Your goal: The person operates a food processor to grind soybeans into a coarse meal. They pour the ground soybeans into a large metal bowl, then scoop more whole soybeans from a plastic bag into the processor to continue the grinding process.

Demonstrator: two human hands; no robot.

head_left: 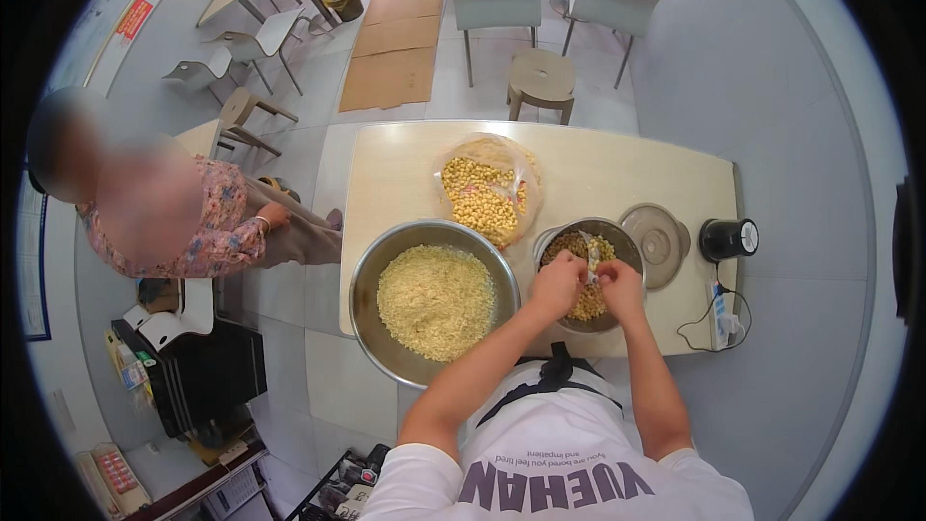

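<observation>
My left hand (pixel 558 282) and my right hand (pixel 619 283) meet over a small metal bowl (pixel 559 235) of yellow beans. Both pinch a small whitish object (pixel 592 260) between their fingertips; what it is cannot be made out. To the left stands a large metal basin (pixel 378 265) holding pale yellow ground grains. Behind the two bowls lies an open clear plastic bag of whole yellow beans (pixel 485 191).
A clear lid (pixel 657 241) lies right of the small bowl, and a black motor unit (pixel 728 238) with a cord sits near the table's right edge. A seated person (pixel 207 217) is left of the wooden table (pixel 617 169). Chairs and a stool (pixel 541 80) stand behind it.
</observation>
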